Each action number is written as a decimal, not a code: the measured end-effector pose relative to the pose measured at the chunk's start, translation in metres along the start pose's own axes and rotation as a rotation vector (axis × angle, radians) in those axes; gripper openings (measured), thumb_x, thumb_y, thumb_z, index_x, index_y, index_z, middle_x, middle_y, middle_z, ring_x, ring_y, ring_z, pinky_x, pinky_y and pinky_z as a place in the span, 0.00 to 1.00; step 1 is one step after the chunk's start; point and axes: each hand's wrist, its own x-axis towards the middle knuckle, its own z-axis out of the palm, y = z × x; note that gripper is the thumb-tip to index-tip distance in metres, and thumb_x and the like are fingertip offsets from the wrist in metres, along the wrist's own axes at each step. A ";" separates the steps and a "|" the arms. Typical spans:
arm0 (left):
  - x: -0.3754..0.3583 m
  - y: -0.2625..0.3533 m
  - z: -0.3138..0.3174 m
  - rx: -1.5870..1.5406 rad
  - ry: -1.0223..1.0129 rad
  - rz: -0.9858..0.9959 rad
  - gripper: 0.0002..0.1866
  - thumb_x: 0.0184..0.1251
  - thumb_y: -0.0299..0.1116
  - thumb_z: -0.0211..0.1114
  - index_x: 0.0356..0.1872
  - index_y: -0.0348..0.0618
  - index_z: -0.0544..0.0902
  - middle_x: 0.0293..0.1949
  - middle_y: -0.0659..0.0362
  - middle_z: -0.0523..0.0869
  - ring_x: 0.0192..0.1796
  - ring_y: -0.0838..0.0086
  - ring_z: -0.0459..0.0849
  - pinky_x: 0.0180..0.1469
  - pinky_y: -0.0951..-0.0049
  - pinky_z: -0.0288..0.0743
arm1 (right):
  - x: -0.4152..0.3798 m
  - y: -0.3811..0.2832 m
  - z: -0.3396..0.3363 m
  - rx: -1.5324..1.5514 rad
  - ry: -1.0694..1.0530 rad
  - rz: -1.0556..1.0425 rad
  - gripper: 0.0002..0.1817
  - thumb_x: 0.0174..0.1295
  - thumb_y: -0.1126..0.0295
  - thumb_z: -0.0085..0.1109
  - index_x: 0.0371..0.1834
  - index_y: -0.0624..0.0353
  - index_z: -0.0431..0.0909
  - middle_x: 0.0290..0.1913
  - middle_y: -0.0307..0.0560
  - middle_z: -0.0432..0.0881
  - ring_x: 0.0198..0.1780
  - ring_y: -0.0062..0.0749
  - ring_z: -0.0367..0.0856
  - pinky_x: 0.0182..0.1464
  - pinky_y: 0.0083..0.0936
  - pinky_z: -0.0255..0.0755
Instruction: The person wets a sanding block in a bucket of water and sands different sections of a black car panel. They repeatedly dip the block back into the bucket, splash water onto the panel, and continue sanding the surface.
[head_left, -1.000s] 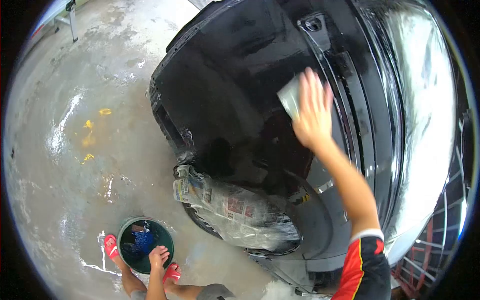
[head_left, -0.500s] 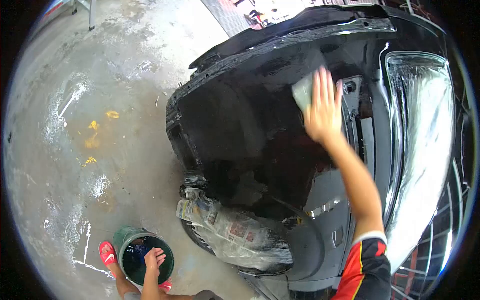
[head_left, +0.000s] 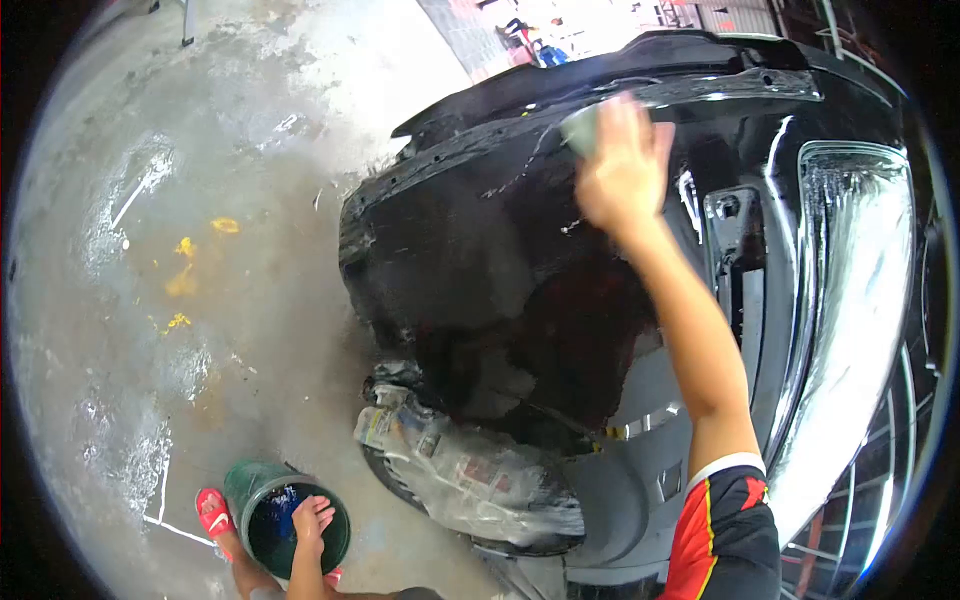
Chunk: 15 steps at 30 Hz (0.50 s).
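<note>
The right hand (head_left: 622, 165) is pressed flat, fingers spread, against a pale sponge (head_left: 582, 128) that it holds to the upper edge of a black car panel (head_left: 480, 260); only a corner of the sponge shows past the fingertips, and the hand is blurred. The forearm runs down and to the right from there to a red, black and white sleeve (head_left: 725, 530) at the bottom of the view. The wet, glossy panel fills the middle of the picture, with a bright strip of shiny bodywork (head_left: 850, 300) along its right side. Under the panel, a wheel wrapped in newspaper (head_left: 460, 475) and clear film sits against the floor. The left hand (head_left: 312, 520) hangs low at the bottom left, fingers loosely curled and holding nothing, just over the rim of a green bucket (head_left: 245, 490) with dark blue contents inside. A foot in a red sandal (head_left: 212, 510) stands touching the bucket's left side. The wet concrete floor (head_left: 200, 200) spreads to the left, marked with yellow spots (head_left: 185, 270) and shiny puddles.
</note>
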 end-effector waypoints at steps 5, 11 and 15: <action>0.001 -0.002 -0.003 -0.012 0.048 -0.004 0.19 0.73 0.45 0.55 0.47 0.37 0.82 0.45 0.52 0.88 0.41 0.66 0.88 0.41 0.74 0.79 | -0.066 -0.025 -0.030 0.008 -0.189 0.011 0.42 0.59 0.59 0.53 0.77 0.68 0.56 0.80 0.59 0.55 0.81 0.49 0.50 0.78 0.60 0.41; -0.017 0.015 -0.006 -0.128 -0.044 0.039 0.20 0.71 0.46 0.58 0.48 0.38 0.82 0.46 0.52 0.88 0.42 0.65 0.89 0.43 0.70 0.81 | -0.299 -0.019 -0.051 0.160 -0.507 -0.228 0.40 0.54 0.63 0.50 0.74 0.64 0.64 0.79 0.53 0.60 0.79 0.40 0.57 0.76 0.63 0.41; -0.002 -0.006 -0.020 -0.096 0.065 0.033 0.21 0.70 0.47 0.58 0.48 0.38 0.82 0.46 0.53 0.88 0.42 0.65 0.89 0.42 0.71 0.81 | -0.094 -0.040 -0.032 0.166 -0.187 -0.237 0.40 0.58 0.62 0.50 0.76 0.66 0.58 0.80 0.53 0.56 0.80 0.41 0.55 0.78 0.59 0.40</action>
